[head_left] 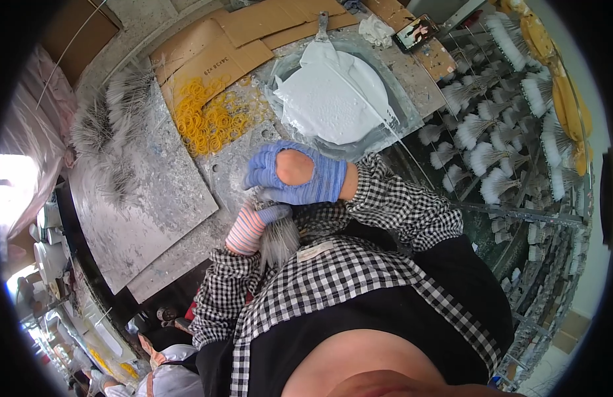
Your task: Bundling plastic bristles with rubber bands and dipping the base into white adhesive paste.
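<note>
- Bristle bundle (pixel 280 241) first, since that's what was being worked on: it hung from the left hand (pixel 245 230) with its pale ends down, right by the checked apron (pixel 333 264), at the near side of the messy grey bench (pixel 415 92), easily the biggest thing around.
- Metal rack (pixel 528 213) off to the right, loaded with white-tipped fanned bundles (pixel 485 155).
- Flat grey board (pixel 154 218) on the left side of the bench, splattered all over, with a scruffy pile of loose bristles (pixel 118 126) along its far-left part.
- Shallow tray (pixel 407 122) near the far side, with a thick white paste (pixel 333 99) spread in it and a long thin rod lying across.
- Cardboard sheets (pixel 217 56) lay flat behind the rubber bands.
- Hands: the left was curled around the bundle; the right hand (pixel 296 173), in a blue glove with a hole over the back, sat just above it, fingers bent. Couldn't tell what those fingers pinched.
- Scraper (pixel 323 28), blade end in the paste.
- Phone (pixel 415 33), screen lit, near the far-right corner.
- Yellow rubber bands (pixel 200 116), tiny rings heaped between board and tray.
</note>
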A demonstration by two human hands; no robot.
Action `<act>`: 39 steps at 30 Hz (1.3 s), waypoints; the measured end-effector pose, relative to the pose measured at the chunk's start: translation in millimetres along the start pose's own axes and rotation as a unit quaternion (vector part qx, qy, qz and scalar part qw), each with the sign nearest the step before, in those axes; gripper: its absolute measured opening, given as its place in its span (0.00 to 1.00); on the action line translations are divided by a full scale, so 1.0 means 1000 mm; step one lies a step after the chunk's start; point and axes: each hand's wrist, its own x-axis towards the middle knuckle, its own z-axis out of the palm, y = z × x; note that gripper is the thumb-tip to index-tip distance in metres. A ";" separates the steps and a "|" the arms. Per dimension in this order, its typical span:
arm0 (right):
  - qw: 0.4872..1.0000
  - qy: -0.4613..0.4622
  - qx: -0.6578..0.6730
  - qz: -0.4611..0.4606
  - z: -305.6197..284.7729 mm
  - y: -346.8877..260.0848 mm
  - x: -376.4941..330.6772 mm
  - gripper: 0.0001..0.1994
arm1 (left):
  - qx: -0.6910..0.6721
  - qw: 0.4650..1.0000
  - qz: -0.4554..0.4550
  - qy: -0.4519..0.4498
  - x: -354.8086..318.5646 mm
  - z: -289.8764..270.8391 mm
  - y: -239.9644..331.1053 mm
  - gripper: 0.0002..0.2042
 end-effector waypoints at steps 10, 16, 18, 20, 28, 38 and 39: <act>0.994 -0.061 0.083 -0.028 -0.008 0.003 -0.008 0.11 | -0.028 0.998 0.005 -0.049 -0.001 -0.004 -0.020 0.19; 0.996 -0.066 0.043 -0.036 0.009 0.009 -0.012 0.09 | -0.022 0.998 0.001 -0.060 -0.003 -0.004 -0.023 0.21; 0.997 -0.058 0.002 -0.047 0.011 0.007 -0.010 0.10 | -0.001 0.998 -0.007 -0.062 -0.004 -0.002 -0.021 0.22; 0.998 -0.042 0.028 -0.036 0.007 0.006 -0.005 0.11 | 0.002 0.997 -0.012 -0.071 -0.001 -0.007 -0.024 0.22; 0.995 -0.085 0.061 0.002 -0.007 0.006 -0.011 0.12 | 0.016 0.997 0.010 -0.070 -0.002 -0.012 -0.025 0.23; 0.978 -0.077 0.178 0.083 -0.005 -0.006 -0.011 0.14 | 0.031 0.996 0.009 -0.083 0.000 -0.014 -0.027 0.24; 0.967 -0.066 0.218 0.118 -0.007 -0.010 -0.011 0.14 | 0.029 0.996 0.006 -0.079 0.000 -0.013 -0.027 0.25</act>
